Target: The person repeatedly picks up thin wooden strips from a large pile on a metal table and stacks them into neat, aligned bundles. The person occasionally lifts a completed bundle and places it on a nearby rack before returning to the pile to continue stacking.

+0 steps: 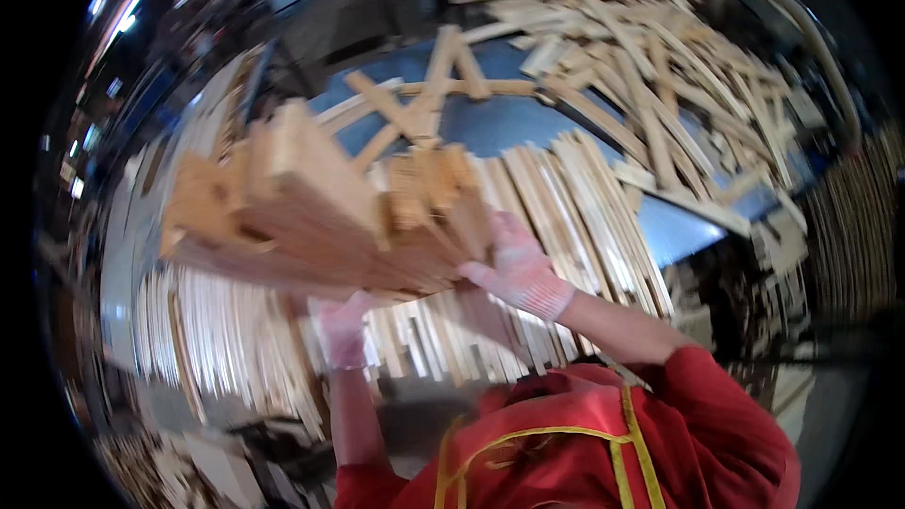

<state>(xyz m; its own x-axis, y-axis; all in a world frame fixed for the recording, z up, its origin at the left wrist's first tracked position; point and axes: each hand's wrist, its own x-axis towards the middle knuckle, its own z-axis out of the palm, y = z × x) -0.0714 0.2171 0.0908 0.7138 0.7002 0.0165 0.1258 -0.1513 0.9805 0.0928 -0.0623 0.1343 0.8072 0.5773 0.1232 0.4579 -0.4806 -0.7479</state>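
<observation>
A thick bundle of wooden strips (311,236) is held up between my gloved hands, its blurred far ends raised toward the upper left. My right hand (518,269) presses against the bundle's right side, thumb toward me and fingers partly hidden behind the wood. Under the near edge, my left hand (343,328) supports the load, most of its fingers hidden by the strips. Below the bundle lies a wide row of pale wooden strips (556,217), laid side by side with their lengths running away from me.
A large jumbled heap of loose strips (650,66) covers the far right of a blue metal tabletop (500,123). Several strips lie crossed (429,99) beyond the bundle. More stacked wood (853,226) stands at the right, and a long stack (222,113) lies at the left.
</observation>
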